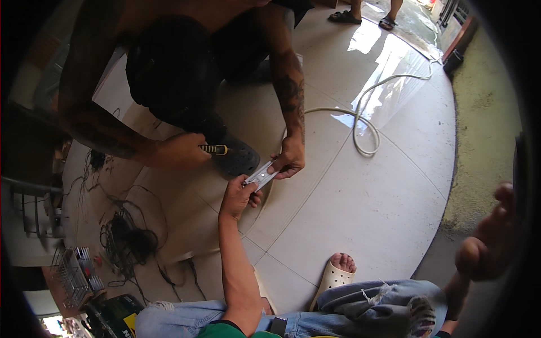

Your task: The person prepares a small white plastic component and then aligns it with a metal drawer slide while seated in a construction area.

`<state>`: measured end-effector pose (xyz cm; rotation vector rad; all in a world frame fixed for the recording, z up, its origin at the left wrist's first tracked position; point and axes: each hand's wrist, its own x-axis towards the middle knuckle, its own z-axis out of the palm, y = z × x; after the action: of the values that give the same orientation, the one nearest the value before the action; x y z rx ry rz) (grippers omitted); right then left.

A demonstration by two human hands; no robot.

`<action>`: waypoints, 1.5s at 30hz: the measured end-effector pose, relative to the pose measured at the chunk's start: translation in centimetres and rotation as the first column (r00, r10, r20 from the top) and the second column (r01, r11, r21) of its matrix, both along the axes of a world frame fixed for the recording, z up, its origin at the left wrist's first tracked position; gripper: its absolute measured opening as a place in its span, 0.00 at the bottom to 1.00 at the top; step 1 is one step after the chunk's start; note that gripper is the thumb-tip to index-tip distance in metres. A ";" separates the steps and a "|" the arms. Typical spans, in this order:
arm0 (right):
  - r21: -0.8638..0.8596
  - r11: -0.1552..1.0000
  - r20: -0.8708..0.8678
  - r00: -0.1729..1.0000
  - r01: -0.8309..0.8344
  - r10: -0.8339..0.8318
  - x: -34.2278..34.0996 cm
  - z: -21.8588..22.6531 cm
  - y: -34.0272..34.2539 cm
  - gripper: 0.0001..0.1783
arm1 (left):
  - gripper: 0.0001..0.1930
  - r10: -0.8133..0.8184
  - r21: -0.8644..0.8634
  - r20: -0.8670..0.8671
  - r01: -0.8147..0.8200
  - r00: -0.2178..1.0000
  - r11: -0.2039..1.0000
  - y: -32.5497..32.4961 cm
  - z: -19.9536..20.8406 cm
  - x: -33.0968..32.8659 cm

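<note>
Near the middle, my left hand [239,197] grips one end of a small white rectangular plastic piece [261,177] with a round spot on its face. A co-worker's hand [289,160] pinches the piece's other end. In the co-worker's other hand [179,151] is a tool with a yellow-and-black handle [214,149]; its working end is hard to make out. My right hand [486,248] is raised at the far right, fingers curled beside a dark upright edge [519,180]. Shadow hides what those fingers hold, if anything.
The co-worker crouches opposite me, a dark clog [239,158] just behind the white piece. A white cable [360,115] loops across the tiled floor. Tangled dark wires [132,236] and a wire basket [76,276] lie left. Another person's feet [389,21] stand at the far doorway.
</note>
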<state>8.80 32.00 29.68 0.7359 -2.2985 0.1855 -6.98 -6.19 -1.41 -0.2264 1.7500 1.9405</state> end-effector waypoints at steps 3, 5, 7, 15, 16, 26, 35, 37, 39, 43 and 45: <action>-0.380 0.911 0.090 0.987 0.161 -0.136 -3.3 -11.6 -1.1 0.33 | 0.09 -0.014 -0.052 0.013 0.015 1.000 0.999 -1.1 0.3 0.4; -0.488 0.829 0.347 0.932 0.273 -0.103 -3.8 -16.4 -2.6 0.23 | 0.10 -0.060 -0.068 0.045 0.063 0.997 0.996 -1.0 1.0 0.5; -0.535 0.752 0.572 0.820 0.384 -0.012 -3.9 -20.9 -4.3 0.13 | 0.11 -0.073 -0.098 0.060 0.078 0.996 0.992 -0.3 1.1 0.8; -0.561 0.587 0.824 0.328 0.583 0.461 -3.7 -30.1 -9.5 0.12 | 0.15 -0.204 -0.159 0.084 0.215 0.975 0.963 3.2 2.3 2.6; -0.544 0.582 0.816 0.221 0.604 0.534 -4.1 -30.7 -9.8 0.15 | 0.16 -0.212 -0.144 0.098 0.225 0.972 0.964 3.5 2.2 2.9; -0.650 0.169 0.426 0.170 0.741 0.889 -7.9 -32.6 -14.2 0.23 | 0.22 -0.119 -0.088 0.151 0.133 0.981 0.987 6.1 2.0 6.3; -0.645 0.133 0.367 0.153 0.753 0.918 -6.5 -32.5 -14.3 0.16 | 0.34 -0.201 -0.106 -0.051 0.195 0.978 0.975 2.2 1.5 5.6; -0.627 0.094 0.319 0.144 0.774 0.937 -5.9 -31.3 -14.2 0.15 | 0.42 -0.044 -0.092 0.038 0.048 0.998 0.995 3.8 0.7 5.5; -0.630 0.037 0.268 0.172 0.775 0.948 -5.0 -30.3 -14.3 0.15 | 0.52 0.106 -0.087 0.128 -0.096 0.986 0.992 6.8 0.8 5.4; -0.663 0.092 0.323 0.173 0.743 0.930 -3.7 -29.3 -15.0 0.15 | 0.57 0.167 0.165 0.305 -0.224 0.938 0.960 8.4 0.7 5.7; -0.658 0.098 0.353 0.190 0.747 0.916 -3.0 -29.4 -15.1 0.14 | 0.55 0.122 0.258 0.342 -0.218 0.932 0.941 8.3 0.8 6.1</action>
<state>5.83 16.92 0.33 -0.2658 -1.8405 3.1069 -0.83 2.14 -0.57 -0.5729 1.2510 2.1161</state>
